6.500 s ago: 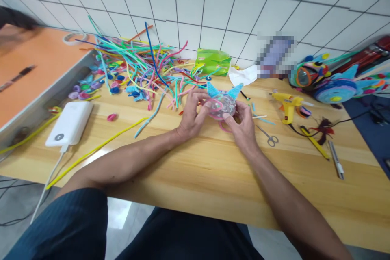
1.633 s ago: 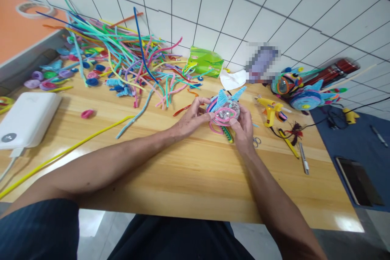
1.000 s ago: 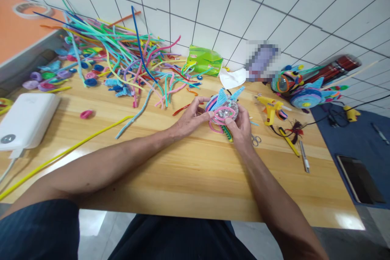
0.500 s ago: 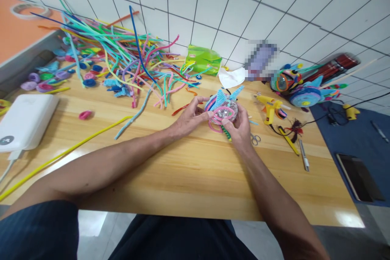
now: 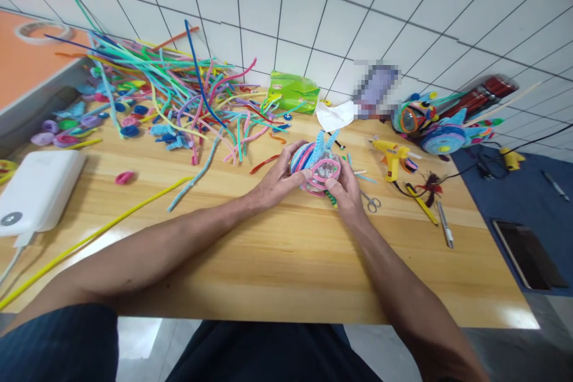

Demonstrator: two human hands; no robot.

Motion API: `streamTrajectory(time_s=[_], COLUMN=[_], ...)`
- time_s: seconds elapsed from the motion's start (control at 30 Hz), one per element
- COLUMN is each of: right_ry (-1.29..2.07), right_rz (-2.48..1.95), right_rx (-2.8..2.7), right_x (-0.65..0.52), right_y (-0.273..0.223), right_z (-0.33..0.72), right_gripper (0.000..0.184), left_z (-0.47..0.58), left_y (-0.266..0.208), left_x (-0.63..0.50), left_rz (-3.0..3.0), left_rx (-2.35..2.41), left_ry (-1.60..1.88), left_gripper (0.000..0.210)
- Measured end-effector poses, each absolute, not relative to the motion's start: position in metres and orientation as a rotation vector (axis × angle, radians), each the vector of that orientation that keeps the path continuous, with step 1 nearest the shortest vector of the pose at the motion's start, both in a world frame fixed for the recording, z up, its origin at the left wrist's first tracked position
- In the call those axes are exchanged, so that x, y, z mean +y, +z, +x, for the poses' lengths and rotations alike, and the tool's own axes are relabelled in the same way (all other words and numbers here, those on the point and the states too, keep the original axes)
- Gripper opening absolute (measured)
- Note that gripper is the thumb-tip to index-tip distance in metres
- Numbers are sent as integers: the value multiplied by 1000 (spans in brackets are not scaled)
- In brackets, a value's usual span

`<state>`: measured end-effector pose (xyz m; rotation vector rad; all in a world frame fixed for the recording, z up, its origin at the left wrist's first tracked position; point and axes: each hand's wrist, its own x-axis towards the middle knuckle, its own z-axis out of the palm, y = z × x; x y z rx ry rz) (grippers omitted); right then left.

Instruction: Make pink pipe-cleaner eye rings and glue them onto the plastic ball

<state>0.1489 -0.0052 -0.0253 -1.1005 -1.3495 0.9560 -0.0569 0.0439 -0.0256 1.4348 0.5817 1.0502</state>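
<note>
Both hands hold a round pipe-cleaner craft (image 5: 306, 155) above the table. Its left side is wrapped in blue, pink and white stripes, two light-blue points (image 5: 320, 146) stand up on top, and its front is a grey, shiny patch. A pink pipe-cleaner loop (image 5: 326, 161) lies against that front. My left hand (image 5: 283, 178) is closed round the left side, thumb on the loop's left end. From the right, my right hand (image 5: 350, 191) grips it, thumb pressing the loop's lower right. A green piece (image 5: 330, 198) shows underneath. The fingers behind the craft are hidden.
Loose pipe cleaners (image 5: 174, 83) pile up at the back left, near a white power bank (image 5: 42, 188). Small scissors (image 5: 372, 203), a yellow glue gun (image 5: 392, 158), a yellow cutter (image 5: 421, 204) and a pen (image 5: 445, 225) lie to the right. Finished-looking crafts (image 5: 443, 138) stand behind.
My left hand has wrapped further round the craft's side. The craft has turned, showing more of its stripes, and its blue points stand closer together. The pink loop sits flatter on the front.
</note>
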Motion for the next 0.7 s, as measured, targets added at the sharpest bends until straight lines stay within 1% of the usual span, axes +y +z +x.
streamTrajectory(time_s=[0.2,0.27,0.33,0.4,0.47,0.53,0.6,0.7], right_ry=[1004,951,782,517,257,84,22,60], right_rz=[-1095,-1117,-1153,-1188,-1199,-1190,-1176,-1161], right_rx=[-1354,-1347,-1351,-1365,-1412,-1506,-1642,-1819], right_x=[-7,-9,-11,-12,-13,-14,-15,-12], right_y=[-24,-25,-25,-23,-17,-11,-6,-5], right_z=[146,145,144,146,148,151,153,154], right_gripper=[75,75,74,69,58,44,36,36], left_z=[-60,-59,-58,-58,-58,-59,-60,-60], left_y=[-17,-17,-19,-21,-23,-26,-28,-31], left_x=[44,44,45,47,48,50,51,51], left_rz=[1445,1433,1411,1396,1402,1431,1472,1542], left_rx=[599,618,656,694,723,751,783,825], left_ry=[998,1024,1051,1074,1092,1097,1088,1078], left_gripper=[85,87,87,85,84,85,85,83])
